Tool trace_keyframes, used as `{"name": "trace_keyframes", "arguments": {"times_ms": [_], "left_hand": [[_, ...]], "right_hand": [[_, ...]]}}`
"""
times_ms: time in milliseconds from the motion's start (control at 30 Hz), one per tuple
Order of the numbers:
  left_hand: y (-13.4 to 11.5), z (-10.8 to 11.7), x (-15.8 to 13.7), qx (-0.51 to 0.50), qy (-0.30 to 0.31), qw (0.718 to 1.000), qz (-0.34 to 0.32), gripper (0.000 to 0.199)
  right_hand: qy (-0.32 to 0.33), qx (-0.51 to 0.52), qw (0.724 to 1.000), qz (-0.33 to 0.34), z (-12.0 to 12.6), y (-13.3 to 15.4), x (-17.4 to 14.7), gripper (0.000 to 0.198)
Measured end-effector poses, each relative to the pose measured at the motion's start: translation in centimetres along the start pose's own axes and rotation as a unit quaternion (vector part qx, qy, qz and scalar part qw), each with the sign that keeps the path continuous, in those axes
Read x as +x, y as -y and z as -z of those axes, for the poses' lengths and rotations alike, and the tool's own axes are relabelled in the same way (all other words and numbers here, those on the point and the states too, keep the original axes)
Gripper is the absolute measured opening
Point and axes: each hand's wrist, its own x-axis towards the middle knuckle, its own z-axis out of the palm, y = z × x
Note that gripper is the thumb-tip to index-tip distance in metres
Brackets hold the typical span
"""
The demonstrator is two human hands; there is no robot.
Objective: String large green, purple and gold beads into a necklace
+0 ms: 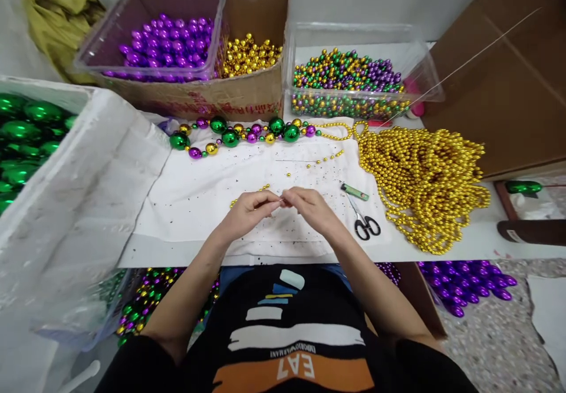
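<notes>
My left hand [250, 211] and my right hand [307, 206] meet over the white cloth [194, 195], fingertips pinched close together. Whatever thin bit is between them is too small to make out. A short run of small gold beads [264, 187] shows beside and partly behind my left hand. Farther back lies a thin needle-like line [294, 160] with a few loose gold beads [325, 159] by it. To the right of my right hand are a green lighter [355, 192] and black-handled scissors [365, 225]. A necklace of large green, purple and gold beads [230, 138] stretches across the cloth's back edge.
Gold bead strands [424, 180] are heaped at the right. Behind stand a cardboard box [186, 98] with purple and gold beads and a clear bin [354, 93] of mixed beads. A white foam box [84, 163] of green beads borders the left. A thread [486, 48] slants at upper right.
</notes>
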Motion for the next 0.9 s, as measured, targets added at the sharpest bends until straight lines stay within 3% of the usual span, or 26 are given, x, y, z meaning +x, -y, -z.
{"name": "trace_keyframes", "arguments": {"times_ms": [100,267,400,533,633,733,900], "left_hand": [[-0.2,-0.2,-0.4,0.052,-0.014,0.998,-0.012,0.021],[0.4,-0.8,-0.7,0.062,-0.072,0.995,-0.011,0.022],[1.2,-1.6,-0.5,-0.059,-0.089,0.994,0.025,0.022],[0.8,-3.1,0.1,-0.203,-0.087,0.975,0.033,0.023],[-0.3,-4.4,0.8,-0.278,-0.097,0.955,0.042,0.028],[-0.8,-5.7,1.5,-0.344,-0.058,0.935,0.059,0.036],[-0.2,-7.4,2.5,-0.431,0.005,0.899,0.074,0.039]], "right_hand": [[0.045,0.114,0.991,-0.062,-0.8,-1.2,0.7,0.045],[-0.023,0.165,0.984,-0.067,-0.6,-1.2,0.0,0.037],[-0.118,0.086,0.989,0.02,-0.4,0.6,-1.2,0.021],[-0.146,0.063,0.984,0.082,-0.6,1.9,-1.9,0.017],[-0.182,0.134,0.973,0.053,-0.7,1.8,-2.0,0.014],[-0.215,0.182,0.959,0.006,-0.7,1.4,-1.9,0.013],[-0.28,0.149,0.948,0.002,-0.9,0.6,-2.3,0.014]]}}
